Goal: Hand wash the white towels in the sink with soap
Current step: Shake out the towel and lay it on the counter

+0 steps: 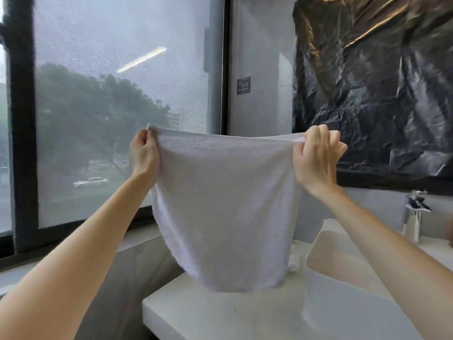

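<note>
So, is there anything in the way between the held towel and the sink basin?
Nothing visible blocks it. The left hand and right hand pinch the white towel by its top corners; it hangs over the counter, just left of the sink. The faucet stands at the far rim, off that path.

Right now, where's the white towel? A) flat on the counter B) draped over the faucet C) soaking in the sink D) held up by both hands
D: the left hand and right hand each pinch a top corner of the white towel, which hangs spread in the air.
</note>
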`<control>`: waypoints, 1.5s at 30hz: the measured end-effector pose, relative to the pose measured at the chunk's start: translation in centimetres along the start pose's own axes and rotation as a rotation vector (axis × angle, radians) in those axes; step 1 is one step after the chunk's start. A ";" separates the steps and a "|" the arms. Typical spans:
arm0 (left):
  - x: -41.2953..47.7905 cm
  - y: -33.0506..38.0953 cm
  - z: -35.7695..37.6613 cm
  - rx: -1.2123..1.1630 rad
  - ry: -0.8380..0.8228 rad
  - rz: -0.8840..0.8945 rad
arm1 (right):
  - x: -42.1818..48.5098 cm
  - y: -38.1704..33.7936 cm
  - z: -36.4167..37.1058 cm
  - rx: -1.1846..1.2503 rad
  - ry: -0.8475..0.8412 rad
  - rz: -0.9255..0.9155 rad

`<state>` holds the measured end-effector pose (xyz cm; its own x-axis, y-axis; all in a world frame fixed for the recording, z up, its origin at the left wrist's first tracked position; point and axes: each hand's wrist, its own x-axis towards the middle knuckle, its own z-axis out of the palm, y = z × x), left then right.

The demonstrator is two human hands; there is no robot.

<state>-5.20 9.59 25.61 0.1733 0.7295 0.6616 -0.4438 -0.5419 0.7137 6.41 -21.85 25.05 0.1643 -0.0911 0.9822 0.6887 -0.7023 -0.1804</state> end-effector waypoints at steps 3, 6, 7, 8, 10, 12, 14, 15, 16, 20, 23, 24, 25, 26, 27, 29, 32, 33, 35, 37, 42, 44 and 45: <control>-0.8 0.3 -0.1 -0.006 0.026 0.033 | -1.3 -0.2 -0.8 0.153 0.019 0.083; -0.7 -1.4 -0.3 0.010 0.015 -0.065 | -2.6 0.4 -1.0 0.163 0.029 0.053; -0.7 -2.2 -0.5 0.033 -0.025 -0.092 | -3.1 0.7 -0.8 0.150 0.002 0.055; -0.8 -3.2 -0.5 0.069 -0.073 -0.105 | -3.7 1.1 -0.4 0.131 -0.046 0.060; -1.6 -5.3 -0.8 0.160 -0.179 -0.130 | -4.8 2.0 0.5 0.047 -0.201 0.051; -2.6 -7.8 -1.4 0.267 -0.275 -0.172 | -6.2 3.1 1.5 -0.123 -0.412 -0.010; -3.6 -10.7 -2.1 0.432 -0.346 -0.217 | -7.6 3.9 2.6 -0.285 -0.629 -0.085; -4.3 -11.8 -2.4 0.535 -0.354 -0.227 | -8.3 4.1 3.1 -0.342 -0.718 -0.111; -4.9 -12.7 -2.6 0.639 -0.361 -0.218 | -8.9 4.3 3.6 -0.389 -0.784 -0.138; -6.9 -15.1 -1.6 0.664 -0.441 -0.204 | -10.6 5.5 6.1 -0.540 -0.852 -0.248; -6.5 -15.9 0.1 0.436 -0.400 -0.367 | -10.6 6.2 7.8 -0.619 -0.792 -0.299; -6.1 -16.4 0.7 0.344 -0.390 -0.428 | -10.5 6.4 8.5 -0.640 -0.792 -0.304; -5.8 -16.9 1.3 0.266 -0.383 -0.477 | -10.6 6.6 9.1 -0.660 -0.795 -0.300; -5.4 -17.4 1.9 0.205 -0.379 -0.509 | -10.7 6.7 9.8 -0.684 -0.794 -0.296; -5.2 -17.9 2.5 0.165 -0.374 -0.533 | -10.8 6.9 10.5 -0.716 -0.783 -0.289; -4.8 -18.8 3.8 0.130 -0.359 -0.554 | -10.7 7.0 11.4 -0.768 -0.721 -0.270; -4.3 -19.9 5.5 0.044 -0.327 -0.579 | -10.5 7.8 12.9 -0.732 -0.741 -0.245; -4.5 -20.1 6.0 0.010 -0.337 -0.595 | -10.5 7.9 13.3 -0.735 -0.753 -0.242; -5.2 -20.5 6.5 -0.031 -0.389 -0.633 | -10.8 8.1 13.5 -0.753 -0.800 -0.226; -6.3 -20.9 6.5 -0.044 -0.437 -0.647 | -11.4 8.5 13.4 -0.726 -0.876 -0.203; -7.7 -22.0 4.8 -0.076 -0.444 -0.691 | -12.9 8.7 12.5 -0.647 -0.914 -0.242; -7.9 -22.3 3.9 -0.096 -0.428 -0.723 | -13.3 8.2 11.7 -0.590 -0.913 -0.261; -8.2 -22.3 3.4 -0.106 -0.406 -0.741 | -13.6 7.7 11.2 -0.566 -0.898 -0.284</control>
<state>6.27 14.28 5.05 0.7444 0.6632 0.0779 -0.1678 0.0728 0.9831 17.41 -18.08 9.75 0.6630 0.5111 0.5469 0.3971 -0.8595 0.3219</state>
